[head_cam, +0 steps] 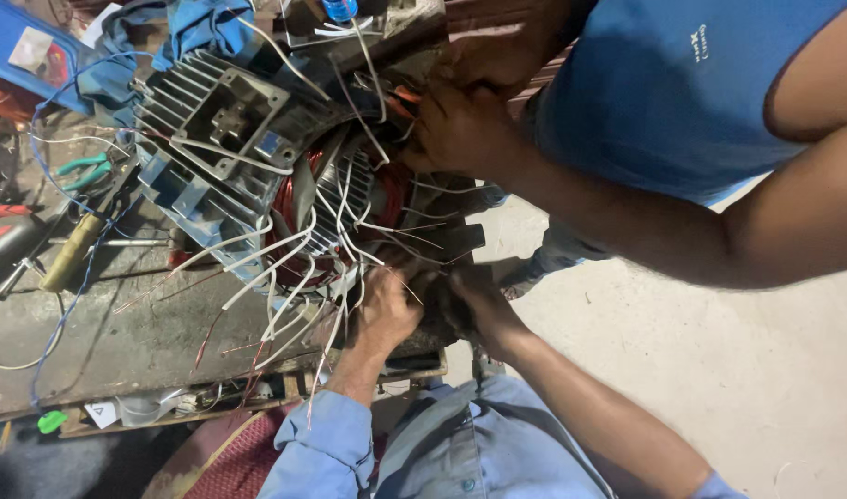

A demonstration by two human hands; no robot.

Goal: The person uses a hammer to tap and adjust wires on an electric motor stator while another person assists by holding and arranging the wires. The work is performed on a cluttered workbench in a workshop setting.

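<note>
Both grips worked at the motor's [257, 139] open end: the left hand [387, 310] pinched white wires [336, 208] beside red windings [294, 199]; the right hand's [474, 300] closure could not be told. Another person's hand [460, 125] pressed the far rim. Pliers [82, 171] lay on the grimy desk [128, 333], above a pale concrete floor [719, 351].

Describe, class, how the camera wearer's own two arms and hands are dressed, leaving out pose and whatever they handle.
Both hands, the left hand and the right hand, are bare, with no gloves. The light blue shirt has buttons down the front; its sleeves are pushed up, bunched at the left forearm and higher on the right arm.
</note>
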